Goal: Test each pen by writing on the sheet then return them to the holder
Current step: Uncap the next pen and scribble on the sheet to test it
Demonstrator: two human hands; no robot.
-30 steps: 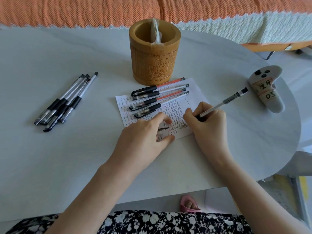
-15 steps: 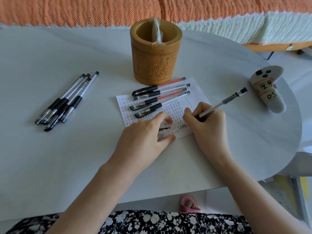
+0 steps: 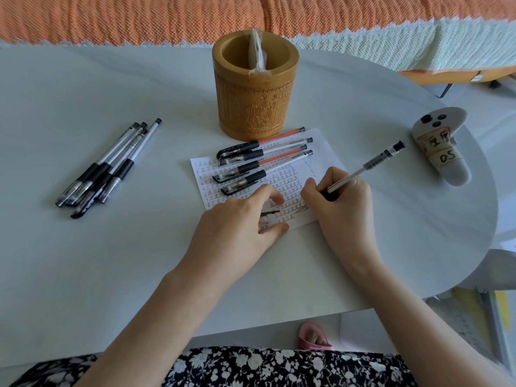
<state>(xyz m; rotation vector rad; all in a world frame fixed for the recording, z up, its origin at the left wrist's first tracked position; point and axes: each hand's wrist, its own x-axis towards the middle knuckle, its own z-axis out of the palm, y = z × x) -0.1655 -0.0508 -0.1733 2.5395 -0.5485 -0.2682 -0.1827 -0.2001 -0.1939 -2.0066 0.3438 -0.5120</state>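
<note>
While the right hand (image 3: 343,208) grips a pen (image 3: 371,163) with its tip on the sheet (image 3: 325,152), the left hand (image 3: 237,233) rests on the sheet's near edge, fingers curled over a pen cap (image 3: 269,213). Four capped pens (image 3: 262,160) lie across the sheet, just in front of the holder (image 3: 255,88). More pens (image 3: 106,169) lie well apart at left.

Pale rounded table (image 3: 111,261). Carved wooden holder (image 3: 251,107) stands upright toward the far middle. Sheet (image 3: 326,155) lies flat just in front of it. Bunch of capped pens (image 3: 109,169) lies left, well apart. White controller (image 3: 441,152) lies near the right edge.
</note>
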